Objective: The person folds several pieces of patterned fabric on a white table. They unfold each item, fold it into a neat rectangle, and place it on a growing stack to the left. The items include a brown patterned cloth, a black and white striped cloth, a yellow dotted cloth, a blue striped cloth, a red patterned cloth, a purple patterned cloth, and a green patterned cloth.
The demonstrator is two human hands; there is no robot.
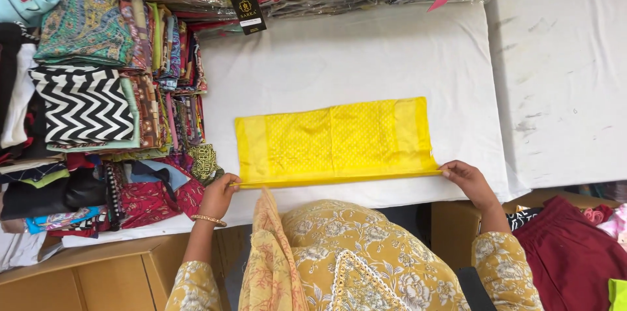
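Folded cloth [334,141] was bright yellow, dotted in the middle panels, plain along the borders. Lay on a white table cover [339,56]. Black-and-white zigzag fabric [83,105] sat in the pile at the side, under a teal paisley print [85,24]. Dark red floral piece [153,200] lay lower down. Mustard sleeves [496,272] carried a pale flower print. Gold bangle [209,220] on one wrist.

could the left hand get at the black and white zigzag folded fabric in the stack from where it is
Probably yes. The left hand pinches the near-left corner of the yellow folded cloth, and the black and white zigzag folded fabric lies exposed atop the stack further left, nothing between; it would need to let go first.
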